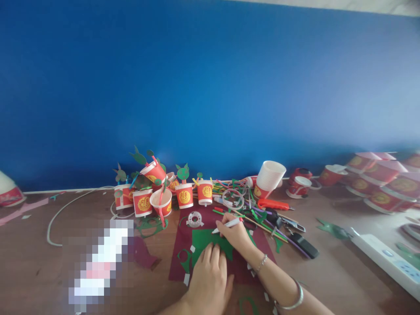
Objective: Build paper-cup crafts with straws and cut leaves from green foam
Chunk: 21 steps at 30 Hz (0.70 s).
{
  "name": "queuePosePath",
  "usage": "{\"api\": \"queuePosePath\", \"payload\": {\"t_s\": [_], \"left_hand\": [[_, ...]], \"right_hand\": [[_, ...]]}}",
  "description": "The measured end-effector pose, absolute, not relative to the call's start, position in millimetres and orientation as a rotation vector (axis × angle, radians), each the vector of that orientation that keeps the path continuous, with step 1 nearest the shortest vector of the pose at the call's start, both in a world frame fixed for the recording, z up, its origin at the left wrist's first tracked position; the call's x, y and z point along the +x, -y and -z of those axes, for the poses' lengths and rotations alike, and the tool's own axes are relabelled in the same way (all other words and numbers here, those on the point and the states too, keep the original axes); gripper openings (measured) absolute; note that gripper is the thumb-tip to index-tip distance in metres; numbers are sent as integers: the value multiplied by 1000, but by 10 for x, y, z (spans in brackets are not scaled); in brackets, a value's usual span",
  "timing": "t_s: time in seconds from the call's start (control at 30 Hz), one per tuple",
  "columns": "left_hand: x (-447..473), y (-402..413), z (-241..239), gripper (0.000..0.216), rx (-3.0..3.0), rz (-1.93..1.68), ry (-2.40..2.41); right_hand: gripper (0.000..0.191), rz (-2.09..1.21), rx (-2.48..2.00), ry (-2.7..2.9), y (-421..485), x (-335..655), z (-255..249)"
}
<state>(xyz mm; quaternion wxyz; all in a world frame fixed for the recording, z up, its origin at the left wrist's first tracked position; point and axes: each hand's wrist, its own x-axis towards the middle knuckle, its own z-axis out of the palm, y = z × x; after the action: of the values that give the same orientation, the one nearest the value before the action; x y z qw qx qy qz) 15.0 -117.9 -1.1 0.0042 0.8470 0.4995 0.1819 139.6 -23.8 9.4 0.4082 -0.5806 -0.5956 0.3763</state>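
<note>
Under my left hand [210, 275] lies a sheet of green paper [201, 238], pressed down by outstretched fingers. My right hand [234, 234] grips a white marker [229, 225] with a red end, its tip over the sheet's upper edge. Beneath the green sheet is a dark maroon sheet [180, 269]. A white tape roll [195, 219] rests just above the green sheet, and a cut green scrap [184, 260] lies to its left. White paper bits are scattered around.
Decorated red paper cups [184, 195] stand at the back, beside stacked cups [271, 175]. An orange utility knife [274, 204], keys with a black fob [303, 245] and straws lie to the right. A power strip [389, 260] is at far right; stacked cups [383, 177] stand behind it.
</note>
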Motion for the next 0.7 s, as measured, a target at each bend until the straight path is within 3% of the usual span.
{"api": "queuePosePath", "payload": {"t_s": [0.7], "left_hand": [[158, 1179, 10, 36, 2635, -557, -1562]], "right_hand": [[25, -976, -1475, 1487, 249, 1387, -131]]}}
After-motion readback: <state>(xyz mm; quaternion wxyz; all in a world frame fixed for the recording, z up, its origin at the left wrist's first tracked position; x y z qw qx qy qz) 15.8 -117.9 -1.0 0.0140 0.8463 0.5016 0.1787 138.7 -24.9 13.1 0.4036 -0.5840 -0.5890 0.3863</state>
